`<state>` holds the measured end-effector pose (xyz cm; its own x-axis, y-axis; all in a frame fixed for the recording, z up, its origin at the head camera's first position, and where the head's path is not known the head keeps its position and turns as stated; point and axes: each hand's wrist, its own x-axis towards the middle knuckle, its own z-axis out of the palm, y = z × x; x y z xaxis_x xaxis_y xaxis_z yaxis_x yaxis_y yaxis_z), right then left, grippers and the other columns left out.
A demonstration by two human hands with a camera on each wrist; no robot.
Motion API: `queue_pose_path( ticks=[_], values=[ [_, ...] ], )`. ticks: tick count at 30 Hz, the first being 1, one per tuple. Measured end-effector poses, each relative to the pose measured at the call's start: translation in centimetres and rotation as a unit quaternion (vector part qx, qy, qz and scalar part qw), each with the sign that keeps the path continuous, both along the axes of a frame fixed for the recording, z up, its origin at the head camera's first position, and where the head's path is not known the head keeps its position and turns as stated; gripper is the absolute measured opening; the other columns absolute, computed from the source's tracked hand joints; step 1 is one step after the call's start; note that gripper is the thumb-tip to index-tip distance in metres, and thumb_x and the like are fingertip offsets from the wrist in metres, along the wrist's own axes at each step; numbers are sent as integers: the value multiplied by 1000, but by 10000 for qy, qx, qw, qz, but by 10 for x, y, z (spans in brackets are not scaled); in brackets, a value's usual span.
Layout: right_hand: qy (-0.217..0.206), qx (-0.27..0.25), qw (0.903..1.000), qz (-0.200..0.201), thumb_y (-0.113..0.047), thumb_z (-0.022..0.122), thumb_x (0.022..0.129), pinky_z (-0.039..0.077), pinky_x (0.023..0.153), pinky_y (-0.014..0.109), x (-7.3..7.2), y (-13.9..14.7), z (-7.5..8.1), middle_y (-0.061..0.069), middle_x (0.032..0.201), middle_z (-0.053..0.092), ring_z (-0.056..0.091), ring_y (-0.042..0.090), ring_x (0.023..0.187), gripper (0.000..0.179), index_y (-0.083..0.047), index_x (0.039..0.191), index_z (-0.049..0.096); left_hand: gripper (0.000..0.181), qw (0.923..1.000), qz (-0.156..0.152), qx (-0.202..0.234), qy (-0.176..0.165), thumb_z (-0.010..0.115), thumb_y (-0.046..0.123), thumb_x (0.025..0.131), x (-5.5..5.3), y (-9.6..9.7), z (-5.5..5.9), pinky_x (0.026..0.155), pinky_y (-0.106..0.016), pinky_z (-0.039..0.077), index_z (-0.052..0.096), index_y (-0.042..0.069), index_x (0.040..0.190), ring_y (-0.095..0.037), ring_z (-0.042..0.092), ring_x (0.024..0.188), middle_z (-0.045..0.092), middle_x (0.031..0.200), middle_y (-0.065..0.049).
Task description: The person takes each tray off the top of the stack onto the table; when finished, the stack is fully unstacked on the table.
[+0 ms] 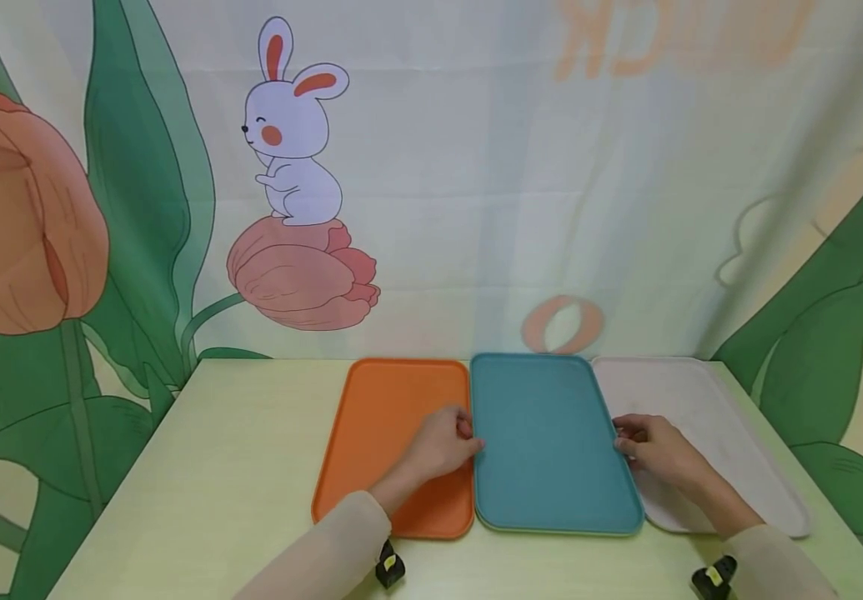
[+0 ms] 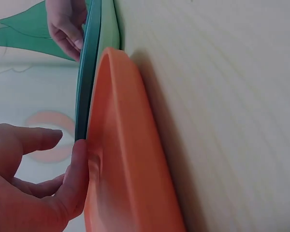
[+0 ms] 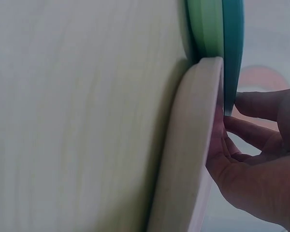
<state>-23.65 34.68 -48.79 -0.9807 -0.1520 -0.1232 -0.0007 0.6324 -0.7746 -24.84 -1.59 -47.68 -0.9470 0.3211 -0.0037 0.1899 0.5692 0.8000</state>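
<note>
A teal tray [image 1: 551, 442] lies on top of a light green tray [image 3: 208, 29], whose edge shows beneath it in the wrist views. At the left long edge of the teal tray is my left hand [image 1: 442, 442]. One fingertip meets the rim there, and the thumb stands off from it in the left wrist view. My right hand [image 1: 656, 450] pinches the opposite edge of the teal tray, thumb against the top of the rim and a finger at its underside. Below the left hand lies an orange tray [image 1: 393, 400]; below the right, a pale pinkish-white tray [image 1: 731, 467].
The three spots of trays stand side by side on a pale wood-look table [image 1: 251, 450]. Behind it hangs a curtain [image 1: 461, 167] printed with a rabbit and tulips. A black wrist device [image 1: 390, 567] shows at the left sleeve, another black device [image 1: 714, 577] at the right.
</note>
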Motion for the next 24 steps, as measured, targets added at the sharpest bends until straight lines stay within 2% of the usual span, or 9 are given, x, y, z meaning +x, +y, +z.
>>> queue_pose_path(
  ticks=[5, 10, 14, 19, 24],
  values=[
    [14, -44, 10000, 11, -3, 58, 106, 64, 77, 39, 1, 0, 3, 23, 114, 65, 66, 31, 103, 44, 21, 142, 48, 38, 9998, 157, -6, -87, 81, 11, 93, -4, 5, -5, 75, -36, 53, 62, -7, 120, -20, 56, 82, 63, 99, -12],
    [-13, -99, 9999, 16, -2, 58, 106, 63, 77, 38, 0, 0, 0, 23, 113, 64, 66, 30, 101, 44, 22, 142, 48, 41, 9993, 325, -103, -133, 85, 12, 90, -6, 10, -10, 73, -35, 53, 61, -3, 119, -20, 55, 81, 60, 97, -8],
    [-6, -87, 10000, -10, -2, 59, 106, 64, 76, 38, 0, 1, -2, 23, 114, 65, 67, 30, 101, 44, 22, 141, 48, 44, 9994, 276, -147, -144, 86, 10, 89, -6, 12, -13, 71, -34, 51, 57, -1, 120, -20, 54, 80, 57, 96, -7],
    [6, -78, 10000, 4, -3, 60, 106, 64, 78, 39, 0, 0, -2, 23, 114, 65, 67, 31, 104, 46, 22, 142, 47, 40, 9997, 188, -134, -46, 81, 3, 88, -7, 12, -12, 68, -34, 48, 54, -2, 118, -21, 53, 78, 56, 95, -9],
    [-32, -65, 10000, 0, -3, 59, 106, 64, 79, 40, -1, -1, 1, 24, 115, 65, 67, 31, 104, 47, 22, 143, 47, 34, 9994, 233, -249, 65, 80, 7, 90, -6, 11, -11, 64, -32, 44, 56, 1, 114, -20, 51, 75, 55, 92, -7]
  ],
)
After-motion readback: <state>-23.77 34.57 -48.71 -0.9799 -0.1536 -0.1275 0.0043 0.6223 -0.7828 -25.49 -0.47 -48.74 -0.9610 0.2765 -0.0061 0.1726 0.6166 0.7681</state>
